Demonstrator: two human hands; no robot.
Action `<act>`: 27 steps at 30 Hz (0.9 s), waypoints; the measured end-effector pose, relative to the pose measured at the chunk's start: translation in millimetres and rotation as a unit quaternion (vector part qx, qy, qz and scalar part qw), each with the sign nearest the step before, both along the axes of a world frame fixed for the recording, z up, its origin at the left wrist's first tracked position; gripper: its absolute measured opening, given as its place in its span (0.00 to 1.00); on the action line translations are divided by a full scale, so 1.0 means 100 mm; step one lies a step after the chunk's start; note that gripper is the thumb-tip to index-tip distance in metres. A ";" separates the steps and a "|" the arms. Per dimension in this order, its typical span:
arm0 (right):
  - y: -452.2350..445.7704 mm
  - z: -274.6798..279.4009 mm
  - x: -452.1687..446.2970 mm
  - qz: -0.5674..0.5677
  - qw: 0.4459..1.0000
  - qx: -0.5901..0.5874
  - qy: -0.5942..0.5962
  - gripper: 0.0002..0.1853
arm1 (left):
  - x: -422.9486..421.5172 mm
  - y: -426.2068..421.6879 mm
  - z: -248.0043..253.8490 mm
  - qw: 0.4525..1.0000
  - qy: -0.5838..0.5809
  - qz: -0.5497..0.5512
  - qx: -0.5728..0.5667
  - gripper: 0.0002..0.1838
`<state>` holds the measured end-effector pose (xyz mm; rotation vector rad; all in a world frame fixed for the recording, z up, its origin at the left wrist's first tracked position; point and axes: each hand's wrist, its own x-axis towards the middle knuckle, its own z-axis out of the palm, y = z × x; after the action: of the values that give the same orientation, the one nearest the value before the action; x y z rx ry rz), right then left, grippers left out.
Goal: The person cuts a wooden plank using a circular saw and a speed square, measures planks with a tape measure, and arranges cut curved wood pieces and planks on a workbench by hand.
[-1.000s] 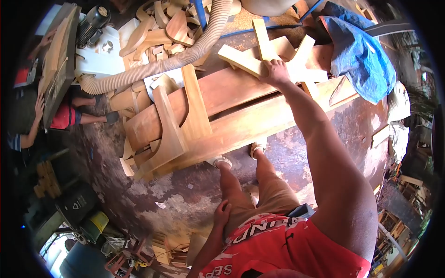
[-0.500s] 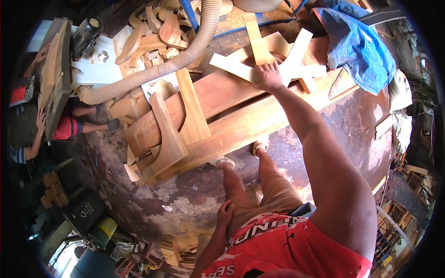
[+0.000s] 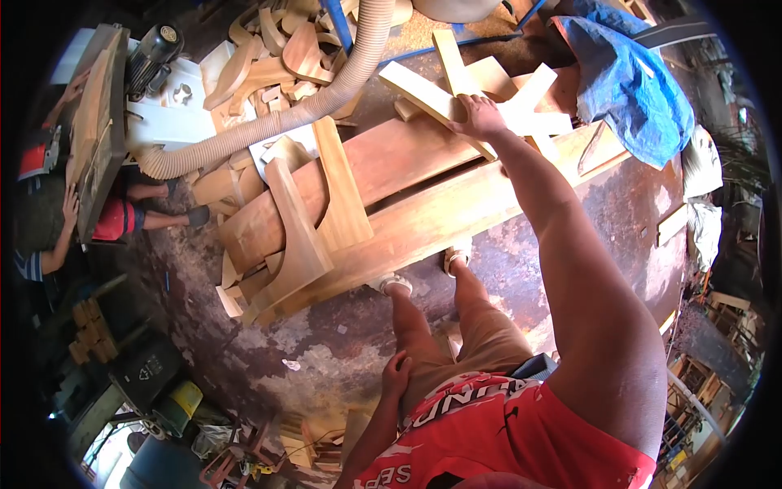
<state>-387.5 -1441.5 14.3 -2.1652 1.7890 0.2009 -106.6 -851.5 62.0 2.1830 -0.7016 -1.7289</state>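
Note:
My right hand [image 3: 481,119] is closed over a pale wooden board [image 3: 417,91], which lies at a slant on a pile of other cut pieces. Beneath and beside it are an upright-pointing wooden strip [image 3: 449,59] and a forked light-wood piece [image 3: 533,94]. These rest on long reddish planks [image 3: 407,159]. My left hand [image 3: 397,374] hangs low against my shorts, holding nothing that I can see, its fingers loosely apart. Two curved wooden parts [image 3: 295,224] lie across the planks' near-left end.
A ribbed hose [image 3: 269,126] arches over the planks beside a heap of curved offcuts [image 3: 305,53]. A blue tarp [image 3: 631,90] hangs at the right. On the left, another person's hand [image 3: 71,205] touches a tilted machine table [image 3: 102,138] near a motor [image 3: 156,57].
The board under my right hand has turned, its left end swinging up and away while its other end now points toward me. My right hand has shifted slightly right; my left stays put.

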 end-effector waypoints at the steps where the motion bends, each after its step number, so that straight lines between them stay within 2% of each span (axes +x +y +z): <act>1: 0.00 0.04 -0.03 0.027 0.999 -0.020 0.020 0.48 | 0.00 0.00 -0.01 1.000 -0.005 -0.003 0.004 0.22; 4: 0.00 0.13 -0.07 0.052 0.998 -0.020 0.039 0.51 | 0.00 -0.01 -0.06 1.000 0.000 -0.009 0.001 0.22; 6: -0.05 0.17 -0.06 0.049 0.995 0.071 0.041 0.52 | 0.00 -0.04 -0.13 1.000 0.014 -0.013 0.005 0.23; 8: 0.02 0.31 -0.06 0.054 0.996 0.060 0.025 0.51 | 0.04 -0.10 -0.21 0.999 0.025 -0.024 0.012 0.23; 9: 0.06 0.44 -0.03 0.057 0.995 0.079 0.034 0.50 | 0.00 -0.16 -0.28 0.998 0.067 0.004 -0.010 0.26; 11: 0.28 0.94 0.08 0.064 0.994 0.079 0.035 0.49 | -0.15 -0.43 -0.26 0.987 0.154 0.029 -0.045 0.33; 12: 0.45 1.30 0.11 0.056 0.994 0.097 -0.013 0.47 | -0.26 -0.65 -0.22 0.978 0.198 0.026 -0.057 0.39; 14: 0.74 2.04 0.17 0.058 0.974 0.203 -0.087 0.49 | -0.59 -1.34 0.14 0.956 0.257 0.024 -0.138 0.40; 15: 0.94 2.19 0.15 0.071 0.970 0.149 -0.181 0.48 | -0.76 -1.72 0.36 0.946 0.279 0.020 -0.166 0.40; 16: 1.06 2.24 0.13 0.106 0.950 0.150 -0.251 0.46 | -0.92 -2.11 0.65 0.934 0.259 0.014 -0.246 0.45; 17: 1.10 2.49 0.20 0.084 0.898 0.293 -0.318 0.44 | -1.04 -2.35 0.80 0.915 0.237 0.009 -0.325 0.51; 18: 1.16 2.46 0.21 0.107 0.828 0.365 -0.412 0.43 | -0.89 -2.53 0.79 0.916 0.216 -0.131 -0.312 0.55; 19: 1.24 2.35 0.28 0.114 0.778 0.388 -0.481 0.41 | -0.74 -2.71 0.78 0.891 0.193 -0.269 -0.311 0.60; 20: 1.34 2.19 0.40 0.096 0.743 0.401 -0.527 0.34 | -0.88 -2.73 0.82 0.912 0.185 -0.167 -0.325 0.59; 21: 1.43 2.11 0.50 0.049 0.701 0.422 -0.573 0.34 | -1.02 -2.74 0.87 0.920 0.176 -0.060 -0.345 0.58; 22: 1.40 2.04 0.54 -0.035 0.653 0.499 -0.569 0.36 | -1.16 -2.75 0.92 0.913 0.165 0.040 -0.370 0.57; 23: 1.38 1.96 0.58 -0.130 0.599 0.560 -0.558 0.37 | -0.95 -2.83 0.78 0.890 0.288 0.053 -0.350 0.44; 24: 1.39 1.67 0.61 -0.159 0.569 0.549 -0.591 0.39 | -0.78 -2.85 0.66 0.853 0.406 0.065 -0.321 0.31; 25: 1.28 1.56 0.49 -0.096 0.712 0.373 -0.587 0.41 | -0.69 -2.76 0.62 0.856 0.402 0.064 -0.317 0.31; 26: 1.05 1.40 0.26 -0.027 0.817 0.176 -0.549 0.43 | -0.61 -2.65 0.59 0.899 0.329 0.077 -0.277 0.34; 27: 0.85 0.95 0.01 -0.005 0.923 0.003 -0.384 0.44 | -0.56 -2.48 0.51 0.919 0.288 0.084 -0.255 0.35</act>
<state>-386.3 -1356.9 109.6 -1.8371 1.3196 -0.5715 -162.9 -1099.4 113.5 1.2614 -0.6786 -1.7224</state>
